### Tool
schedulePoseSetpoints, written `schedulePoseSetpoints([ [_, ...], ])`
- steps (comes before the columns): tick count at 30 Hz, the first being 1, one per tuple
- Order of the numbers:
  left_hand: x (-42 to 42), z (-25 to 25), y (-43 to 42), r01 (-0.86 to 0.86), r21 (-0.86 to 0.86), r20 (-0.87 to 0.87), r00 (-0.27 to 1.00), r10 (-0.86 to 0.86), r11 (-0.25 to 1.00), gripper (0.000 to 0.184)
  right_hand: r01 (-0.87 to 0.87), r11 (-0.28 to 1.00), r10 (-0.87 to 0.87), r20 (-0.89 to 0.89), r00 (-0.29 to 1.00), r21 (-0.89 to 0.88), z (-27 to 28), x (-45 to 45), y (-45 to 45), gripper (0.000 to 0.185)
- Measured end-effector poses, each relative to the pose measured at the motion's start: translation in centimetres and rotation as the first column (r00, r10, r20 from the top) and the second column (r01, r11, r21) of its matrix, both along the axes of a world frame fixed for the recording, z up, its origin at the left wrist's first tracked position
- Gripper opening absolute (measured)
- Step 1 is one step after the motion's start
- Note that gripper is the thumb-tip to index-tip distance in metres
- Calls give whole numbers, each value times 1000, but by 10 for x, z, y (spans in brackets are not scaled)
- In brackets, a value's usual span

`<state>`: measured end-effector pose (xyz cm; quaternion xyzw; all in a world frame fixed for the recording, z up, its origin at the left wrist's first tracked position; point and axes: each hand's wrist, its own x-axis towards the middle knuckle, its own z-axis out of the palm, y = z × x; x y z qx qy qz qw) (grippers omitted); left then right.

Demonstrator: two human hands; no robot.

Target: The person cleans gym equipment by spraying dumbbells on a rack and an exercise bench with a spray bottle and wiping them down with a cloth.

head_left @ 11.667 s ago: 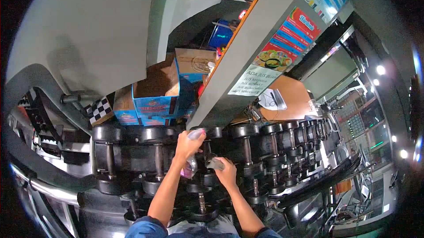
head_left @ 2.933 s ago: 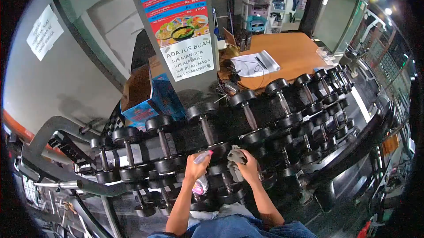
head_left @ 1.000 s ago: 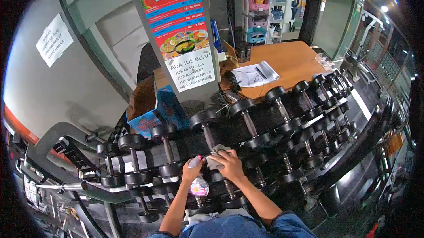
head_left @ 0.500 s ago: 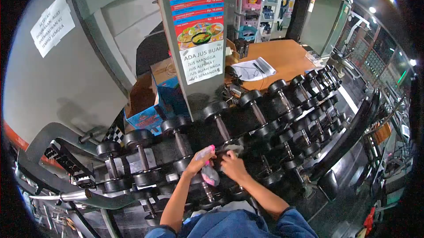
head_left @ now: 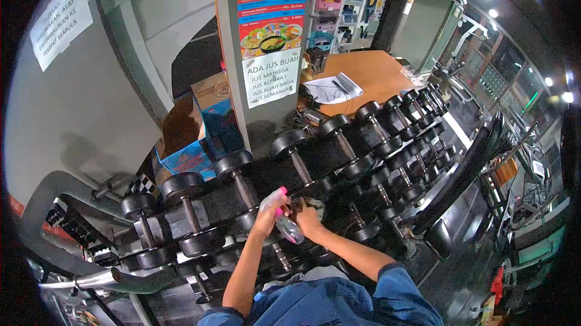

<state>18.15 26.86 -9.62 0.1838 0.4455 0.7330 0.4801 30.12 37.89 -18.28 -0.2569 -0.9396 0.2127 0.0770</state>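
My left hand (head_left: 266,217) is wrapped round the neck of a clear spray bottle (head_left: 290,229) with a pink nozzle. Close on its right, my right hand (head_left: 307,216) holds a grey cloth (head_left: 316,206), which is partly hidden behind the fingers. Both hands are over the dumbbell rack, near the lower end of a black dumbbell (head_left: 299,165) in the upper row. Another upper-row dumbbell (head_left: 244,190) stands just left of the hands. Whether the cloth touches a dumbbell is hard to tell.
More dumbbells (head_left: 376,127) line both rows. Behind the rack are a pillar (head_left: 266,121) with a menu and paper signs, a blue cardboard box (head_left: 187,159), and a wooden table (head_left: 378,78) with papers and cables. A machine's metal bar (head_left: 100,280) lies at left, gym equipment at right.
My view has shifted, so the rack and pillar sit further left. My hands have come closer together, with the bottle more upright earlier and now tilted across toward the right hand.
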Motion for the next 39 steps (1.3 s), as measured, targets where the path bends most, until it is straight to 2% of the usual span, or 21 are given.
schedulePoseSetpoints([
  [3,5,11,-3,-37,-15,-53,998,36,999,20,-198,975,170,-229,958,-105,-56,-11,8,37],
  [5,3,5,-7,-75,-13,-53,996,74,997,21,66,881,-139,-122,983,-468,-33,-18,0,26],
  [6,1,-3,-9,-81,-11,-50,995,81,997,21,62,883,-132,-120,984,-465,-21,-17,2,26],
  [7,-2,-11,-11,-61,52,28,998,59,997,21,-49,996,49,6,999,-73,-5,-15,7,21],
  [8,-4,-15,-12,-43,115,104,994,31,992,21,-216,927,163,189,968,308,19,-12,12,18],
  [9,-3,-3,-14,-12,123,105,995,-1,992,22,-394,784,250,337,908,479,85,-5,10,12],
  [12,0,8,-15,42,84,66,997,-47,996,22,-241,879,275,-23,961,411,131,7,31,11],
  [14,0,10,-14,100,39,16,995,-101,994,22,-249,890,288,-49,956,383,114,-1,49,9],
  [17,-4,3,-17,143,120,66,986,-152,982,21,-473,650,405,256,878,595,62,-19,48,11],
  [19,-8,-2,-17,156,255,200,957,-210,954,21,-488,615,430,255,866,619,64,-32,42,13],
  [21,-8,-4,-19,139,233,230,954,-193,963,21,-506,577,459,258,850,641,59,-44,30,16],
  [24,-5,-3,-16,87,170,221,967,-124,982,28,-522,544,188,511,839,657,32,-63,10,13],
  [26,-4,1,-16,74,212,206,971,-119,974,28,-551,522,173,552,816,651,25,-65,6,13],
  [29,-6,-2,-16,76,213,215,969,-122,974,29,-536,484,216,500,839,691,18,-60,12,14],
  [31,-5,1,-16,98,216,216,966,-145,972,29,-514,687,408,313,858,514,34,-49,26,15],
  [32,-4,5,-16,75,204,214,969,-120,976,29,-512,686,407,311,859,517,46,-40,32,15],
  [34,-3,7,-16,52,193,212,973,-93,980,29,-355,806,312,170,935,474,94,-14,37,17],
  [36,-3,6,-15,83,170,200,973,-117,982,26,-235,941,280,-171,945,242,117,16,54,29],
  [37,-2,8,-13,84,171,201,972,-118,982,26,-149,985,162,-177,971,87,126,27,58,36],
  [38,-2,11,-11,97,79,160,981,-108,992,25,-145,986,159,-176,971,87,120,31,60,36],
  [39,-2,14,-9,107,-14,116,988,-104,994,23,29,999,-22,-337,941,15,106,35,63,37],
])
